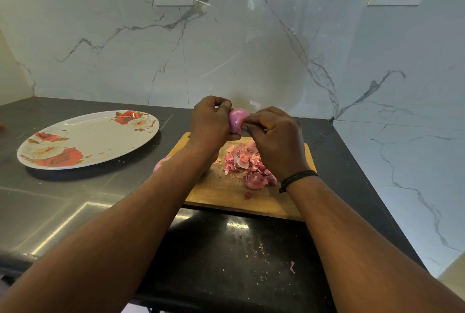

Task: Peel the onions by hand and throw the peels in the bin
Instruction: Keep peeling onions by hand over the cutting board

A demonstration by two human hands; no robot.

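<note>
My left hand (210, 121) grips a small pink-purple onion (236, 119) above the far end of a wooden cutting board (226, 194). My right hand (274, 141) pinches the onion's skin at its right side with thumb and fingertips. A heap of pink onion peels (245, 161) lies on the board under my right hand. Another onion (161, 163) peeks out at the board's left edge, mostly hidden behind my left forearm. No bin is in view.
A large oval plate (85, 139) with a red rose pattern sits on the dark counter (63, 199) to the left. Small peel scraps (292, 266) dot the counter near the front edge. A marble-look wall closes the back and right side.
</note>
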